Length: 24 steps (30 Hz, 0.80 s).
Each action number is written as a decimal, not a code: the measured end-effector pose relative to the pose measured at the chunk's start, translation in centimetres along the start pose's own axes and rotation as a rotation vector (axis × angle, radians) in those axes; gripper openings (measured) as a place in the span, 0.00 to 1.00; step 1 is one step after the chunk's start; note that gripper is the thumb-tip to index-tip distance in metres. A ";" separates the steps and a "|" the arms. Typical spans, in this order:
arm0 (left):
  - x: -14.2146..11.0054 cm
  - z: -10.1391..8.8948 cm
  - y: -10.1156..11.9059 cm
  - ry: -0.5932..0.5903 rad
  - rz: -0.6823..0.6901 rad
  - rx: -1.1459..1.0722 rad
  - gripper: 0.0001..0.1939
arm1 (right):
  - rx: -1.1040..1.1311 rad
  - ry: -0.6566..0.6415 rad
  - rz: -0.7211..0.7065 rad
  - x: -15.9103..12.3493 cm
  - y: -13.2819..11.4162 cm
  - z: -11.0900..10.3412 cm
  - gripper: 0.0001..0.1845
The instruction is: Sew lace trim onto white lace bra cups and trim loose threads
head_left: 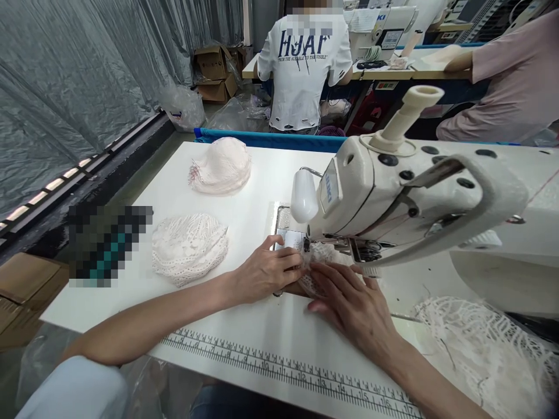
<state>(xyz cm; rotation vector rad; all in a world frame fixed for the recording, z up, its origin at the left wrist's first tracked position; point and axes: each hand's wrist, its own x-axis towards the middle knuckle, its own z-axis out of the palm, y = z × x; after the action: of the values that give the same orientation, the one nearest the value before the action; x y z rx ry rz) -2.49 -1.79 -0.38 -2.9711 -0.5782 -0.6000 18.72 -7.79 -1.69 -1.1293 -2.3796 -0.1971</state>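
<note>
Nearest us, a pale cloth sleeve fills the lower left corner, with dark blue jeans below the edge of the white, smooth-topped bench. Along that edge runs a black printed ruler scale, which we take to be set there so that lengths can be read without reaching.

At the near right, a loose heap of cream openwork lace lies beside the right forearm, probably kept there to be within easy reach.

Further in, we see the right hand nearly flat, fingers stretched out and thumb apart, resting on a small piece of whitish lace; it seems to press the cloth smooth. The left hand has its fingers bent, their tips at the left side of the same piece; its thumb is hidden, so we cannot tell whether it pinches. That piece lies beneath the head of a white metal sewing machine, and we judge that a hand on either side steadies it.

To the left sits a rounded white lace bundle, and behind it a pale pink rounded bundle, both well apart from the machine, perhaps to leave the hands room.

Beyond, we see a person in a white lettered shirt and another in a pink top.
</note>
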 end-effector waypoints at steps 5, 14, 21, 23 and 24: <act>0.3 0.7 -0.2 0.024 -0.035 0.017 0.12 | -0.066 -0.005 0.035 0.3 0.4 0.2 0.23; 0.7 1.5 -1.0 0.047 -0.053 0.087 0.12 | -0.089 -0.044 0.031 0.5 1.3 0.5 0.26; 0.1 1.2 -1.1 0.028 -0.016 0.061 0.12 | 0.045 -0.023 -0.060 -0.1 0.6 -0.2 0.18; 0.0 1.1 -1.1 0.020 -0.009 0.044 0.12 | 0.081 0.001 -0.074 -0.2 0.3 -0.4 0.16; -0.1 1.1 -1.2 0.020 -0.008 0.038 0.12 | 0.087 0.009 -0.071 -0.2 0.1 -0.4 0.16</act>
<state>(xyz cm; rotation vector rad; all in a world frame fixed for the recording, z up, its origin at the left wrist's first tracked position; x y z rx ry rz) -2.59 -0.57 -1.44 -2.9255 -0.5937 -0.6113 19.09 -7.97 -1.46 -1.0034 -2.3978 -0.1216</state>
